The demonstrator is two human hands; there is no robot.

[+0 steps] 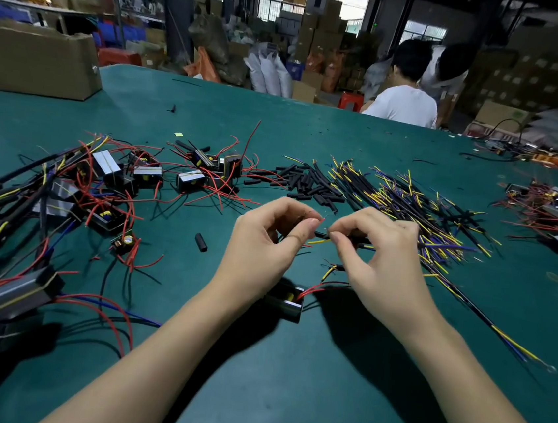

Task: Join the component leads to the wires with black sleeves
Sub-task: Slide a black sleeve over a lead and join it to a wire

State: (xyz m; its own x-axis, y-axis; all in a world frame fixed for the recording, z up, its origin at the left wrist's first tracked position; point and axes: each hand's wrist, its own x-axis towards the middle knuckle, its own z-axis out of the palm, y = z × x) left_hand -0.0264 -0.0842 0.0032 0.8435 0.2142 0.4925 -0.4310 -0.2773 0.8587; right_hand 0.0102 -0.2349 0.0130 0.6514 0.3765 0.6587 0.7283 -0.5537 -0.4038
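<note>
- On the green mat, far left: a tangled heap of finished units — boxy black components with grey tape bands, trailing thin red, yellow and blue wires in thick black sheaths; too overlapped to count.
- Left of centre, further back: a smaller cluster of components, about five, with loose glossy red leads.
- One stray short black sleeve lies alone just left of the hands.
- Left hand: fingers curled, thumb and forefinger pinching a thin red lead at its tip.
- Below, between the wrists: one black component, yellow part on top, red leads rising toward the hands.
- Right hand: fingers curled, pinching a black-sheathed wire with a yellow end; the two pinches nearly meet.
- Behind the hands: a pile of short matte black sleeves, dozens.
- Right: a fan of cut yellow-blue-black wires, uncounted.
</note>
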